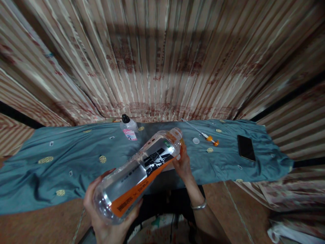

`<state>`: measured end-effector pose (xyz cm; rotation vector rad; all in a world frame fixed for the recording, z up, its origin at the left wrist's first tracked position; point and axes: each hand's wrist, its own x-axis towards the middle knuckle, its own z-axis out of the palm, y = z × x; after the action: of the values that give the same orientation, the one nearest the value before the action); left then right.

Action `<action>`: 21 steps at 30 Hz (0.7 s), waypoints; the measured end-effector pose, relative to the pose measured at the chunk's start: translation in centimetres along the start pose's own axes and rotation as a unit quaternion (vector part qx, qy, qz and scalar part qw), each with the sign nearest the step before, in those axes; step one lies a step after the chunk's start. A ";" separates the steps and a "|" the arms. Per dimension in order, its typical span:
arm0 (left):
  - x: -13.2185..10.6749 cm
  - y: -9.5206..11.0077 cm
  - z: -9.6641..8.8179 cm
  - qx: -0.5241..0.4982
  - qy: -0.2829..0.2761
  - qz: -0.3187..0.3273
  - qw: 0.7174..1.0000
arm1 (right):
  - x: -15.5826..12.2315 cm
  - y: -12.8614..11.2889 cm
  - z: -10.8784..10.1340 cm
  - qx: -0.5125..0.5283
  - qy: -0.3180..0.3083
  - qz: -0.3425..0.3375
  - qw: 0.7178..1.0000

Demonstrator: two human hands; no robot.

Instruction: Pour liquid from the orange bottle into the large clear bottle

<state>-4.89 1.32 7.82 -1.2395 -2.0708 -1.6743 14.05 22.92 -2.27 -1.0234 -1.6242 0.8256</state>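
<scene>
Patterned curtains stand behind a cloth-covered table. A clear bottle is held over the table's near edge, long axis diagonal: base near-left, neck pointing rightward toward the far edge. The left hand wraps its fingers around the base; the right hand grips the neck end.

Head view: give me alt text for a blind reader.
A large clear plastic bottle, labelled silver and orange, is held by the left hand at its base and the right hand near its neck. On teal patterned cloth are a small clear black-topped bottle, an orange-and-white plastic pump, a round white disc and a black rectangular phone.
</scene>
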 end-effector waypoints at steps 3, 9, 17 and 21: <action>0.3 0.2 0.1 0.002 -0.005 0.016 1.000 | 0.0 0.1 0.0 -0.001 0.004 0.000 1.000; 0.2 -0.3 0.1 -0.014 0.008 0.023 1.000 | -0.1 0.2 0.0 -0.001 -0.002 -0.020 1.000; -0.2 0.0 0.2 0.000 0.004 -0.001 1.000 | -0.1 0.4 -0.1 -0.014 0.000 -0.016 1.000; -0.3 -0.5 0.1 -0.012 0.004 -0.003 1.000 | -0.1 0.2 -0.1 -0.002 -0.001 -0.008 1.000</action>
<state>-5.03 1.23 7.21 -1.2325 -2.0582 -1.7090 14.23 22.92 -2.44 -1.0113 -1.6340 0.8139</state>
